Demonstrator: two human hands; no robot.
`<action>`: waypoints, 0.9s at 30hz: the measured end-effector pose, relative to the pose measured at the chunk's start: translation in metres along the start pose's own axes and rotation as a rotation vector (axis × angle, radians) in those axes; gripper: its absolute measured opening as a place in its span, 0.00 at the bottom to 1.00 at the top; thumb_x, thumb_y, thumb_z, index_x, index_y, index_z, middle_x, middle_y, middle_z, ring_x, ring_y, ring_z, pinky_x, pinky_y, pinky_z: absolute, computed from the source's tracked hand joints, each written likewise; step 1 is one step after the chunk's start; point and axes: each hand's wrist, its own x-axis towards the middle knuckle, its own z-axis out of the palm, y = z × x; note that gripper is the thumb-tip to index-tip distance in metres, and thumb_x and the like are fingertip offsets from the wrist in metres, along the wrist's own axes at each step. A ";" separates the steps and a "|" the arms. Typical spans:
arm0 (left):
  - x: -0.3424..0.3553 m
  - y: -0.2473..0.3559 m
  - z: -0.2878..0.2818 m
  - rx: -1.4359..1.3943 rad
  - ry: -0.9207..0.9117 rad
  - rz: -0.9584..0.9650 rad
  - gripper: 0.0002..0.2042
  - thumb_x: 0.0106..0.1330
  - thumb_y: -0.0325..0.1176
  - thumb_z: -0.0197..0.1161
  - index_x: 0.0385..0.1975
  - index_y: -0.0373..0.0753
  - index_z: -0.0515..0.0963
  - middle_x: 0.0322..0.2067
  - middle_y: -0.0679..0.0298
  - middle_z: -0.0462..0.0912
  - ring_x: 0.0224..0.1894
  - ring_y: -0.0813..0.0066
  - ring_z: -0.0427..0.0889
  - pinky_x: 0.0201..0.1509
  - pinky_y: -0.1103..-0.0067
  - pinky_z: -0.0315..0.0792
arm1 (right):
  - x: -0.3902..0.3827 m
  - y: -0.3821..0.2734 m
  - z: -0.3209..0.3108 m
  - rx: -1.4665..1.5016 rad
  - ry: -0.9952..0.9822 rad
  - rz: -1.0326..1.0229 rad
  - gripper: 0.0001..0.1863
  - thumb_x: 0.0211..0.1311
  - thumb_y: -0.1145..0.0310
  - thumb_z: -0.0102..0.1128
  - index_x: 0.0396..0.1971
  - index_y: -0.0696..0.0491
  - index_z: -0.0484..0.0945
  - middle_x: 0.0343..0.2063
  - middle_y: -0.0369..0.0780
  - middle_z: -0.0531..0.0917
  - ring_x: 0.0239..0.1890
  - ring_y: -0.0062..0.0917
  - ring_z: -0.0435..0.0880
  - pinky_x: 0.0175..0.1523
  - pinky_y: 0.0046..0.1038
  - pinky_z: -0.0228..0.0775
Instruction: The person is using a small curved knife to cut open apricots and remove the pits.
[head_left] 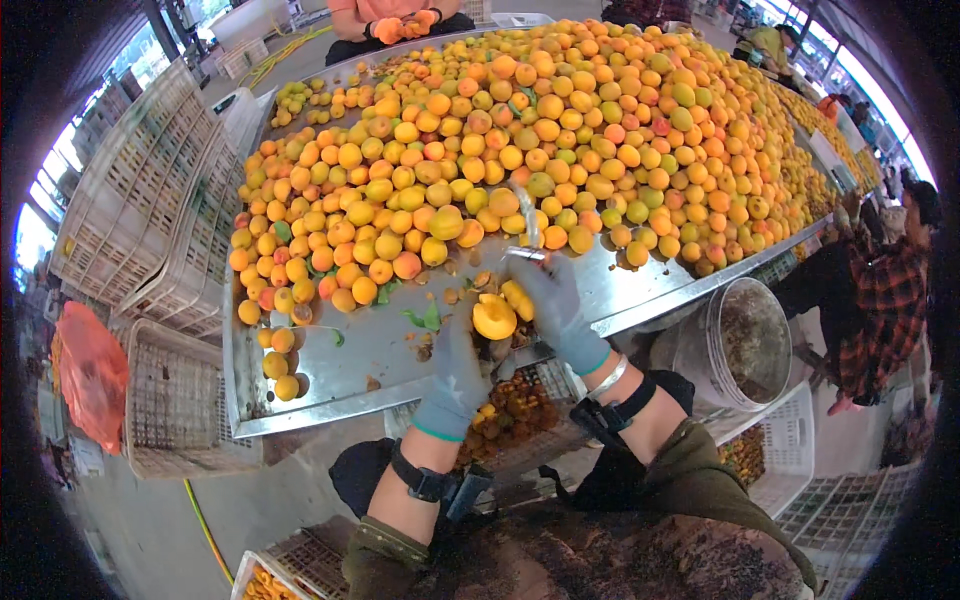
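Two yellow-orange apricot halves (495, 317), one showing hollow flesh, gripped between both hands' fingers (545, 290).

Two grey gloves (455, 385), two fruit halves (493, 318)

Grey floor (140, 515) around me, shiny metal bench (335, 375) before me, stacked pale crates (140, 195) at my left; white daylight through bright openings (878, 98) along both sides

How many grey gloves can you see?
2: one on the left hand, one on the right hand, both at the cut apricot. More may be hidden in the background.
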 end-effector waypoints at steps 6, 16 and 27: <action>-0.001 0.054 -0.001 0.228 -0.241 0.020 0.09 0.64 0.31 0.53 0.31 0.32 0.78 0.24 0.61 0.78 0.28 0.78 0.77 0.32 0.81 0.71 | 0.006 0.011 -0.030 -0.404 -0.282 -0.461 0.19 0.46 0.74 0.64 0.40 0.57 0.72 0.31 0.43 0.79 0.35 0.35 0.78 0.40 0.31 0.71; -0.001 0.021 0.006 0.415 0.058 0.238 0.18 0.55 0.32 0.65 0.44 0.33 0.69 0.36 0.56 0.76 0.37 0.70 0.76 0.42 0.77 0.71 | 0.003 0.033 -0.018 -0.234 -0.204 -0.021 0.19 0.63 0.59 0.53 0.46 0.59 0.72 0.37 0.37 0.78 0.40 0.19 0.74 0.45 0.23 0.69; -0.001 0.034 0.003 0.481 0.123 0.483 0.17 0.62 0.33 0.55 0.48 0.30 0.66 0.40 0.49 0.75 0.41 0.58 0.78 0.44 0.72 0.71 | -0.013 -0.005 0.004 0.144 -0.348 0.312 0.18 0.63 0.58 0.53 0.45 0.56 0.73 0.36 0.37 0.79 0.40 0.20 0.76 0.46 0.23 0.69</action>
